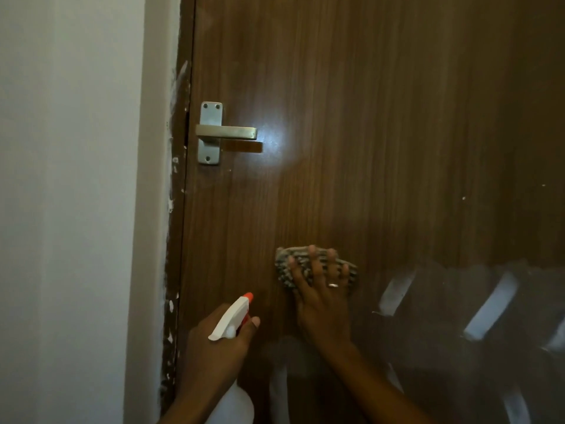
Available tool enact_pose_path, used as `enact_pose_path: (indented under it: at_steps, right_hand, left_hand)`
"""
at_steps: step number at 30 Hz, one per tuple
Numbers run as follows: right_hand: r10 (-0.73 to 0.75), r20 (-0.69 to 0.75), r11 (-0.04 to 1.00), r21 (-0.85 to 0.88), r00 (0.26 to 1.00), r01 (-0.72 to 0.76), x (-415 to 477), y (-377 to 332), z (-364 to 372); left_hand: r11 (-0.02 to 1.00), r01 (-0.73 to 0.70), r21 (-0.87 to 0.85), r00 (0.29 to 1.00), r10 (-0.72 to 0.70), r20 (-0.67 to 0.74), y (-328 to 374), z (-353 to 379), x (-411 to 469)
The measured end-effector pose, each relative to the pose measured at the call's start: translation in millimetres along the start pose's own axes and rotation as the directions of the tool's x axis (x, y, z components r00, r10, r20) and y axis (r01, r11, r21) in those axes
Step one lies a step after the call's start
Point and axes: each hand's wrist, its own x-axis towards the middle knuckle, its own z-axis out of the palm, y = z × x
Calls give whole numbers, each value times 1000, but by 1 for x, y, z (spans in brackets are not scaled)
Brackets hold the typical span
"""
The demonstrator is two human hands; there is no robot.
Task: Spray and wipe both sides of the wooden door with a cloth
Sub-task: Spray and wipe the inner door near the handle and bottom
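Note:
The brown wooden door point(382, 133) fills most of the head view and stands closed in its frame. My right hand point(324, 298) presses a grey striped cloth point(284, 264) flat against the door below the handle, fingers spread over it. My left hand point(220, 344) grips a white spray bottle point(234, 316) with a red nozzle, held close to the door at lower left, nozzle pointing up and right. The bottle's body is partly hidden by my wrist.
A metal lever handle point(226, 132) on its plate sits at the door's left edge. A dark door frame point(175, 240) with white paint flecks borders a pale wall point(67, 209) on the left. Light reflections show in the door's lower right.

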Motion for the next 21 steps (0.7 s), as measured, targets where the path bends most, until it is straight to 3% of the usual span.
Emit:
enact_pose_path:
  at_steps: [3,5,7,10,12,14,18,21]
  right_hand:
    - [-291,57,956,-9,955,292,-44,18,8]
    - [-345,114,934,-50,931,353,-84,40,5]
    - [-274,120,955,-85,954,285,-107,64,-5]
    - [-3,72,994,-110,997,11,-87,80,-17]
    - [164,15,984,-71,986,-162,-52,72,-22]
    - [196,15,980,-28,980,-196,-29,56,-19]
    - [-172,88,984,-38,981,176,-69,63,-6]
    - [-193,101,976,-85,976,202,-115,96,-17]
  left_hand:
    - [998,-63,16,997,62,45,3,6,-3]
    - [995,-100,18,994,99,42,4,11,-5]
    - [996,-87,-4,996,87,29,4,16,-7]
    - [997,-60,-55,997,63,48,2,24,-10]
    - [996,-36,-79,998,40,51,1,30,-8]
    - [996,-22,-89,998,26,50,1,34,-6]
    - [991,-64,-115,994,74,85,7,44,-6]
    - [988,-73,-134,991,87,104,8,51,-9]
